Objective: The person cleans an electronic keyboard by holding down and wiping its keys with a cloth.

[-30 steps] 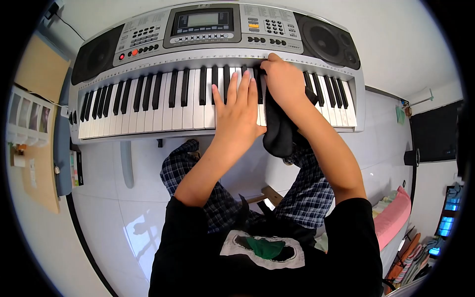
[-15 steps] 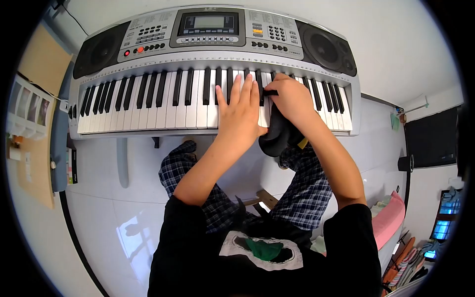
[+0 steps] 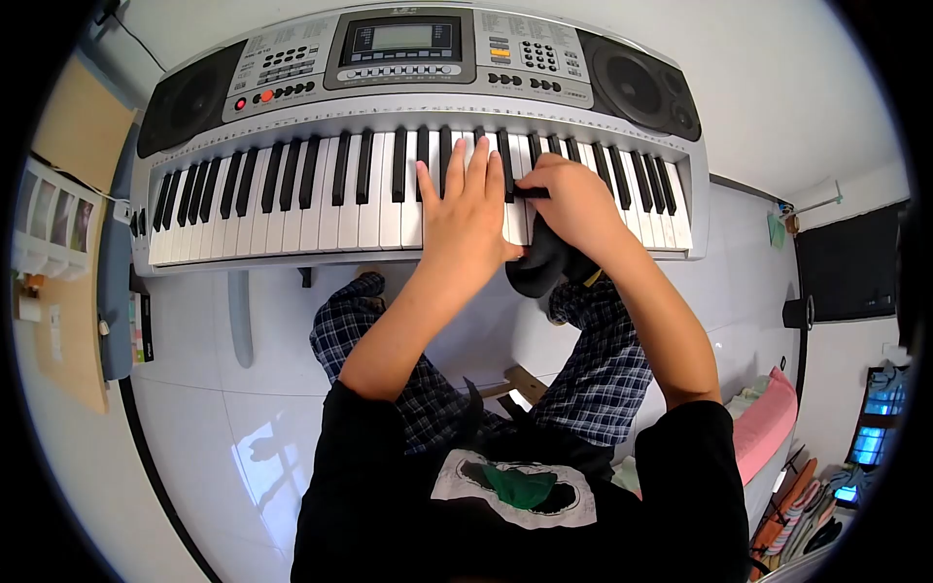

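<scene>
A silver electronic keyboard (image 3: 340, 112) with black and white keys stretches in front of me. My left hand (image 3: 465, 209) lies on the keys around the middle, palm down, its fingers spread. Its thumb reaches toward a black cloth (image 3: 539, 267) and seems to be at or near its edge. My right hand (image 3: 575, 197) is closed on this cloth over the keys just right of the left hand. Part of the cloth pokes out past the fingertips, and the rest hangs over the keyboard's front edge. Most of the right fingers are hidden under the hand.
Speakers flank the keyboard's display (image 3: 402, 37), and a red light (image 3: 240, 103) glows on its left panel. Below are my plaid-trousered legs and a tiled floor (image 3: 185, 418). A wooden board (image 3: 83, 321) stands left; a pink cushion (image 3: 765, 428) lies right.
The view has shifted slightly. Relative to the keys, my right hand and the cloth have moved a little toward the front edge. My left hand stays nearly in place.
</scene>
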### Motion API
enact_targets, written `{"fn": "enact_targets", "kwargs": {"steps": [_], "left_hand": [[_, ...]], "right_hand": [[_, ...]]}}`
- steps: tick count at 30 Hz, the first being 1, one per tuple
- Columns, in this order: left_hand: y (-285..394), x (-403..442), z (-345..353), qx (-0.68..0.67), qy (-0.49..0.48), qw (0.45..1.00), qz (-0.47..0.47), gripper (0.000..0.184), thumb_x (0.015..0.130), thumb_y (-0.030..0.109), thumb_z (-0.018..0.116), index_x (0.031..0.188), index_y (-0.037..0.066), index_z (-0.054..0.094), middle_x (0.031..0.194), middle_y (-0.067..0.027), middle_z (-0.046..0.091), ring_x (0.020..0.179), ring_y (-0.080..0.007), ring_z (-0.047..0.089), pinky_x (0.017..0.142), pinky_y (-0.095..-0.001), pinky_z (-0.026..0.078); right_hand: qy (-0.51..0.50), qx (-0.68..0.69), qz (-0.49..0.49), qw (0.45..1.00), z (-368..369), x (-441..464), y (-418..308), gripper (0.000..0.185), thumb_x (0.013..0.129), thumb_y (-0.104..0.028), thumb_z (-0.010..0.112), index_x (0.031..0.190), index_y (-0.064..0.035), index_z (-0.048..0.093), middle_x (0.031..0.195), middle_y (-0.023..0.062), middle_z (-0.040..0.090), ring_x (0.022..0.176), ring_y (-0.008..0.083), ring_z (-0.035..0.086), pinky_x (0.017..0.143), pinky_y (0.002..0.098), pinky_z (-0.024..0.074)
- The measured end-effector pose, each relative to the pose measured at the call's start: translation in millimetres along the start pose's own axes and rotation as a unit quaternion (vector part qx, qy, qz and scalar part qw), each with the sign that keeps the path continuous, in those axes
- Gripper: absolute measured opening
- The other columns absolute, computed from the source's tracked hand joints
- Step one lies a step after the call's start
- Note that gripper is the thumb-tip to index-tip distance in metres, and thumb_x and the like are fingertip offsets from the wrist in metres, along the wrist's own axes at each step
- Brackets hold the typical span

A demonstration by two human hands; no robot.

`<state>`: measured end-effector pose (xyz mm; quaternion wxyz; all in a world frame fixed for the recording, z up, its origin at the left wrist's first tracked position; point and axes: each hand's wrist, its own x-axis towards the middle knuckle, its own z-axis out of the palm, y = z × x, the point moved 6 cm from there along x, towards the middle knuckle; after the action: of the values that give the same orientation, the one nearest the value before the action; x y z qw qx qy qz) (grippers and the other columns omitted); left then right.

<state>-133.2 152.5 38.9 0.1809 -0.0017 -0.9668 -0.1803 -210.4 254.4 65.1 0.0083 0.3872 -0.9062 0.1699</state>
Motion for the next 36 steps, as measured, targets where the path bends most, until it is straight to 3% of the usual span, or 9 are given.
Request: {"fn": "enact_targets", "kwargs": {"steps": [3, 10, 15, 17, 25, 30, 36], "left_hand": [[0, 0, 3, -0.002, 0.007, 1.000, 0.007, 0.110, 0.051, 0.037, 0.090, 0.140, -0.005, 0.041, 0.151, -0.0165, 0.034, 0.143, -0.0359, 0.025, 0.109, -0.0701, 0.019], [1, -2, 0, 0.010, 0.020, 1.000, 0.008, 0.107, 0.052, 0.037, 0.090, 0.139, -0.004, 0.042, 0.150, -0.0169, 0.036, 0.143, -0.0358, 0.026, 0.109, -0.0702, 0.019], [1, 0, 0, -0.007, 0.004, 1.000, -0.007, 0.109, 0.052, 0.034, 0.091, 0.140, -0.005, 0.040, 0.149, -0.0177, 0.035, 0.143, -0.0367, 0.026, 0.110, -0.0685, 0.016], [1, 0, 1, -0.004, 0.001, 1.000, -0.005, 0.109, 0.052, 0.035, 0.091, 0.140, -0.005, 0.040, 0.150, -0.0178, 0.035, 0.143, -0.0367, 0.026, 0.110, -0.0685, 0.016], [2, -2, 3, 0.003, 0.018, 1.000, 0.007, 0.101, 0.055, 0.025, 0.087, 0.139, -0.006, 0.041, 0.151, -0.0174, 0.033, 0.144, -0.0365, 0.025, 0.108, -0.0708, 0.018], [0, -2, 5, 0.008, 0.003, 1.000, 0.005, 0.103, 0.057, 0.030, 0.089, 0.140, -0.004, 0.039, 0.150, -0.0181, 0.034, 0.143, -0.0370, 0.026, 0.109, -0.0701, 0.016], [3, -4, 5, 0.001, 0.013, 1.000, 0.013, 0.100, 0.058, 0.026, 0.088, 0.140, -0.005, 0.040, 0.151, -0.0178, 0.033, 0.143, -0.0373, 0.025, 0.108, -0.0704, 0.018]], "right_hand": [[0.001, 0.024, -0.009, 1.000, 1, -1, 0, 0.017, 0.074, -0.004, 0.067, 0.089, -0.0078, 0.074, 0.092, 0.0085, 0.065, 0.088, 0.0312, 0.065, 0.076, 0.0410, 0.0527], [0.117, -0.020, 0.022, 0.993, 8, 15, 7, 0.018, 0.075, -0.003, 0.065, 0.090, -0.0084, 0.074, 0.093, 0.0076, 0.065, 0.085, 0.0308, 0.066, 0.073, 0.0410, 0.0528], [0.021, 0.007, 0.040, 0.999, 2, -13, -6, 0.023, 0.074, -0.003, 0.068, 0.095, -0.0077, 0.074, 0.093, 0.0092, 0.066, 0.087, 0.0321, 0.065, 0.077, 0.0398, 0.0520], [0.009, 0.025, 0.019, 0.999, 2, -26, -10, 0.016, 0.075, -0.006, 0.067, 0.089, -0.0088, 0.074, 0.089, 0.0065, 0.066, 0.083, 0.0296, 0.066, 0.073, 0.0398, 0.0530], [0.102, 0.009, -0.015, 0.995, 9, -31, -22, 0.016, 0.075, -0.005, 0.066, 0.088, -0.0087, 0.074, 0.087, 0.0041, 0.063, 0.078, 0.0259, 0.066, 0.067, 0.0369, 0.0531], [0.002, 0.034, -0.007, 0.999, 6, -49, -29, 0.022, 0.071, -0.004, 0.071, 0.092, -0.0079, 0.074, 0.088, 0.0049, 0.064, 0.078, 0.0277, 0.065, 0.069, 0.0377, 0.0529], [0.054, 0.022, 0.009, 0.998, 9, -39, -25, 0.018, 0.073, -0.005, 0.069, 0.090, -0.0085, 0.073, 0.086, 0.0059, 0.062, 0.079, 0.0279, 0.066, 0.067, 0.0386, 0.0529]]}}
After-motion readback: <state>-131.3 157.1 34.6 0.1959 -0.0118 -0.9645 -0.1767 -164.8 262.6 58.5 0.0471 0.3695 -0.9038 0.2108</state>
